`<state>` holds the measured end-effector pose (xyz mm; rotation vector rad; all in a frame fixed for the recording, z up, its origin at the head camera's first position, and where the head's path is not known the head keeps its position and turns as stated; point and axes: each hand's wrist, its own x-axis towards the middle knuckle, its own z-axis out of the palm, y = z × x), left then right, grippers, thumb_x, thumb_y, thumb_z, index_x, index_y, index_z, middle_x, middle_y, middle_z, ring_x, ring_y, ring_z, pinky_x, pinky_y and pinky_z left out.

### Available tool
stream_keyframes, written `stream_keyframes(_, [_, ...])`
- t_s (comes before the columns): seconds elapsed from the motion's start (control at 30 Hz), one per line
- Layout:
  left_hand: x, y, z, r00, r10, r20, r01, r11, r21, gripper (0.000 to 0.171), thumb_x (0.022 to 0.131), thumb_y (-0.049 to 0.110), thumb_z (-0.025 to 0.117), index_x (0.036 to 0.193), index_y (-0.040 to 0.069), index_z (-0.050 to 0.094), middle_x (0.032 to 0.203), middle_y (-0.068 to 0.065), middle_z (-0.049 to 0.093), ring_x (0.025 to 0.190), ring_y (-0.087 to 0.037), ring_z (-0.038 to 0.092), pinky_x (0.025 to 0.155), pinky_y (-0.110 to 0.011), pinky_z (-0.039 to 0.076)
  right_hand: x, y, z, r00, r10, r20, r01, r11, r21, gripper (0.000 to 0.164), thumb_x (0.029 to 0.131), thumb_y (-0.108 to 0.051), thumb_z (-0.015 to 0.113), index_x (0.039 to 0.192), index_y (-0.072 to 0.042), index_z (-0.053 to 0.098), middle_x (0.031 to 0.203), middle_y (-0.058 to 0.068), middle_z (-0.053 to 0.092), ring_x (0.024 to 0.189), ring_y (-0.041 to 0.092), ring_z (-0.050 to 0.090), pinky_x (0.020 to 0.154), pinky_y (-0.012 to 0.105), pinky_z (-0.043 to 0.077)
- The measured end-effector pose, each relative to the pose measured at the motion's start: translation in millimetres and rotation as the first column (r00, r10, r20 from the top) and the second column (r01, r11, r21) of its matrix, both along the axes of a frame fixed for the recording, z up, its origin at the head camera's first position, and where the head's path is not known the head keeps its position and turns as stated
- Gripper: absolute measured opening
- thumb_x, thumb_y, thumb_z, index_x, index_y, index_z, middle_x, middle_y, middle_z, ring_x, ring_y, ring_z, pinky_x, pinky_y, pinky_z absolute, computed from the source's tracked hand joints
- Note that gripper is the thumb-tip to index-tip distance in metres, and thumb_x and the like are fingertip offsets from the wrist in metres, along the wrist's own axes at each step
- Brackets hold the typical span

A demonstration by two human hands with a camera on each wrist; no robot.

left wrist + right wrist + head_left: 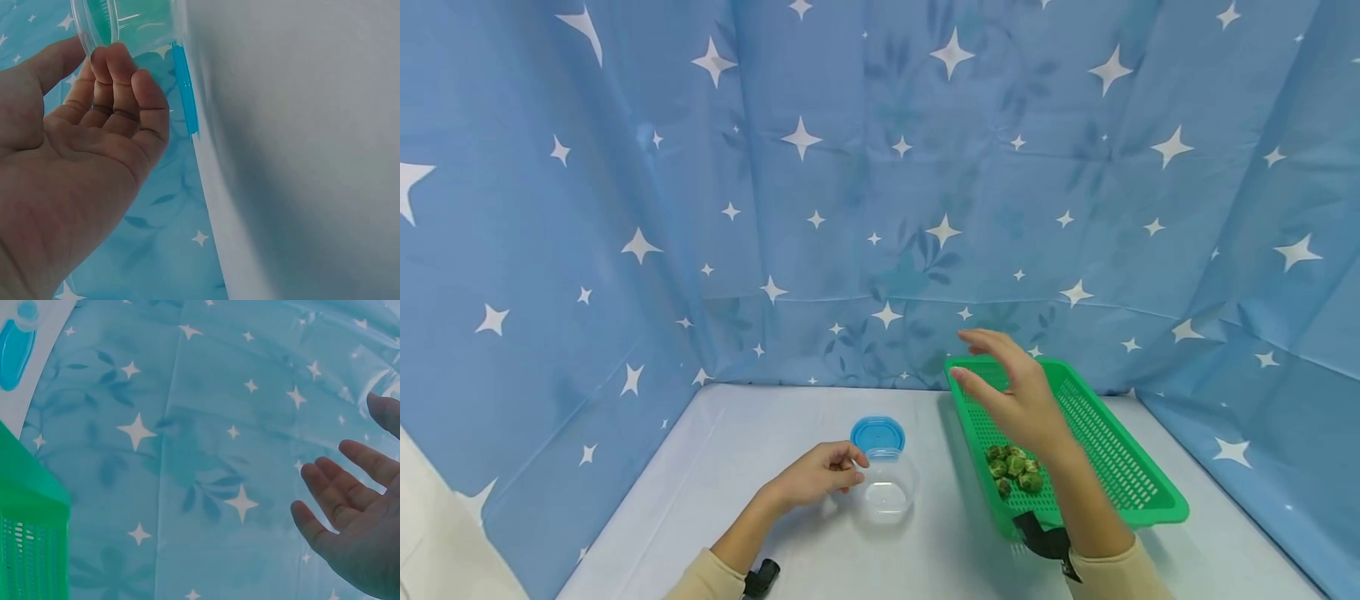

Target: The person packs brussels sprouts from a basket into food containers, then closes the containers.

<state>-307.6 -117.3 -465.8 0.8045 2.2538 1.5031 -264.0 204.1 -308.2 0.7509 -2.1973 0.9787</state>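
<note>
A clear round plastic container [886, 495] stands on the table, its inside looking bare. My left hand [826, 473] is at its left side, thumb and curled fingers pinching the rim. In the left wrist view the fingertips [119, 61] meet the edge of the clear container [145, 25]. Behind the container lies a round blue lid [877, 434]. My right hand [1022, 404] is raised above the green basket [1112, 450], thumb and fingers spread apart with nothing between them. Several Brussels sprouts [1015, 467] lie together at the basket's near left.
The perforated green basket takes up the right side of the white table [730, 442]. A blue curtain [850, 208] with white stars hangs behind the table and along both sides.
</note>
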Motion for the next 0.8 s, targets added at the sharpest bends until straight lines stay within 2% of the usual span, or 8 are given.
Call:
stream_keyframes(0.1, [-0.8, 0.8, -0.8, 1.0, -0.003, -0.003, 0.003, 1.0, 0.005, 0.025, 0.105, 0.014, 0.061, 0.124, -0.002, 0.063, 0.088, -0.004, 0.06, 0.082, -0.024, 0.06, 0.073, -0.034, 0.05, -6.5, 3.1, 4.1, 1.0, 0.015, 0.017, -0.015, 1.0, -0.021, 0.044, 0.1, -0.017, 0.071, 0.143, -0.02, 0.062, 0.143, 0.001, 0.063, 0.123, 0.019, 0.063, 0.1, 0.045, 0.052])
stream_keyframes(0.37, [-1.2, 0.8, -2.5, 1.0, -0.003, -0.006, 0.003, 1.0, 0.001, 0.026, 0.105, 0.013, 0.062, 0.125, -0.003, 0.063, 0.091, -0.015, 0.064, 0.082, -0.024, 0.059, 0.073, -0.034, 0.049, -21.7, 13.7, 8.7, 0.996, 0.047, 0.074, -0.042, 0.997, -0.068, 0.04, 0.103, -0.018, 0.068, 0.143, -0.018, 0.062, 0.142, 0.004, 0.062, 0.123, 0.029, 0.063, 0.107, 0.055, 0.046])
stream_keyframes(0.6, [-0.6, -0.3, -1.4, 1.0, -0.014, -0.019, 0.014, 1.0, 0.004, 0.029, 0.105, 0.017, 0.062, 0.126, -0.004, 0.063, 0.089, -0.006, 0.062, 0.082, -0.022, 0.06, 0.073, -0.034, 0.05, -32.2, 19.7, 13.5, 0.991, 0.043, 0.13, -0.032, 0.996, -0.083, 0.04, 0.103, -0.023, 0.068, 0.143, -0.017, 0.062, 0.141, 0.005, 0.062, 0.121, 0.027, 0.062, 0.111, 0.055, 0.045])
stream_keyframes(0.8, [-1.0, -0.2, -1.6, 1.0, -0.019, -0.019, 0.019, 1.0, 0.007, 0.029, 0.106, 0.016, 0.062, 0.127, -0.003, 0.063, 0.089, -0.008, 0.062, 0.081, -0.02, 0.058, 0.073, -0.033, 0.049, -41.1, 24.6, 13.5, 0.986, 0.051, 0.162, -0.039, 0.997, -0.073, 0.041, 0.104, -0.025, 0.067, 0.143, -0.016, 0.061, 0.143, 0.006, 0.061, 0.121, 0.029, 0.062, 0.112, 0.054, 0.044])
